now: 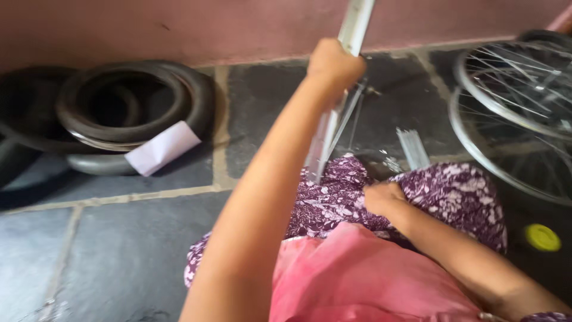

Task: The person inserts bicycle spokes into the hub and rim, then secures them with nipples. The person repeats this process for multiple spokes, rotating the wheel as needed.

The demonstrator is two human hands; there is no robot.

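My left hand (335,62) is raised in front of me and grips a silver bicycle wheel rim (351,27) that stands upright. The rim runs down to my lap, and thin spokes (348,113) show just below the hand. My right hand (384,200) rests on my knee, on the purple flowered cloth (453,194), with its fingers curled in. Whether it holds something small is hidden. A bundle of loose silver spokes (413,149) lies on the floor just beyond my knee.
Two spoked bicycle wheels (518,113) lie stacked at the right. Black tyres (119,113) are piled against the pink wall at the left, with a white paper (162,148) leaning on them. A yellow round lid (541,237) sits on the dark stone floor (119,238).
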